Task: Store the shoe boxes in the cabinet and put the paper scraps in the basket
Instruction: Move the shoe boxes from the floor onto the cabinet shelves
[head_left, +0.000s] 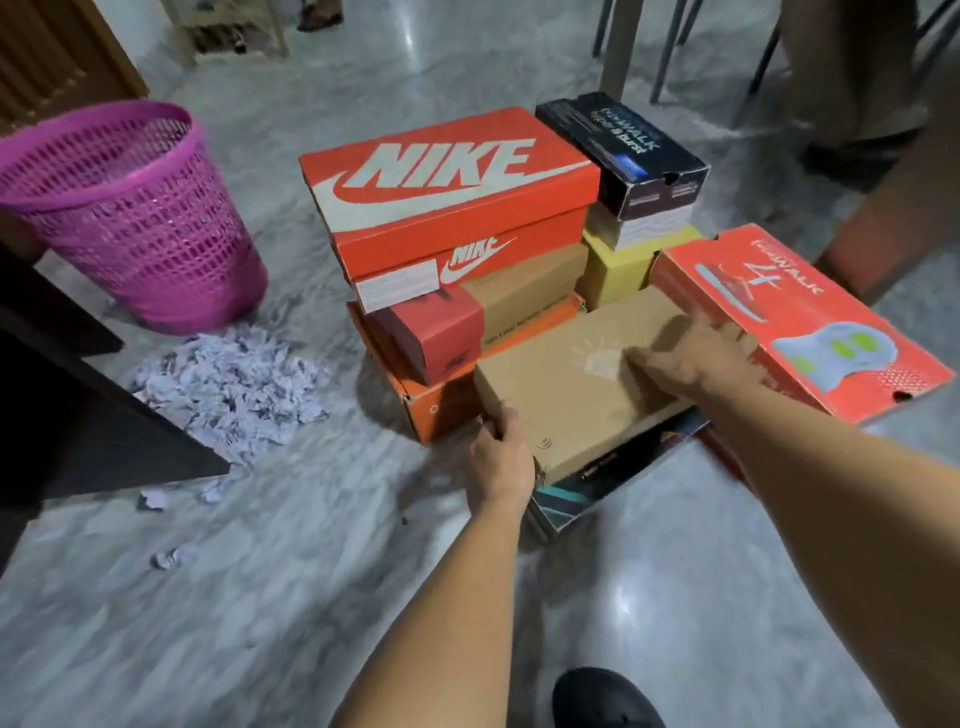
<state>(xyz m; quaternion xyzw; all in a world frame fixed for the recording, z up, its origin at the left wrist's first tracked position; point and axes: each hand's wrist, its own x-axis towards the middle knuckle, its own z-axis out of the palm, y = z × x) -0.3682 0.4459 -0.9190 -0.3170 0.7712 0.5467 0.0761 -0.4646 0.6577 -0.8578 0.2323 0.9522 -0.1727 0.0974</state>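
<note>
both hands are on the plain brown box (576, 395), which lies on top of a dark box (613, 483) at the near side of the pile on the grey marbled floor (208, 597). the left hand (501, 457) grips its near left corner, fingers (493, 423) curled round the edge and thumb on the lid. the right hand (691, 358) lies on the lid towards its far right side, fingers (711, 325) fairly straight and spread, reaching the far edge. just right of those fingers sits a red box (810, 322) printed with a shoe, tilted on the pile. beyond the left hand the big orange nike box (452, 192) tops a stack of 3, with a brown-and-red box (467, 317) and another orange box (426, 405) beneath it. further back stand a black box (628, 156) and a yellow box (618, 270). well off to the left of the left hand, the paper scraps (234, 384) lie heaped on the floor, just in front of the pink basket (135, 218). a dark cabinet panel (78, 415) juts in at the left edge.
</note>
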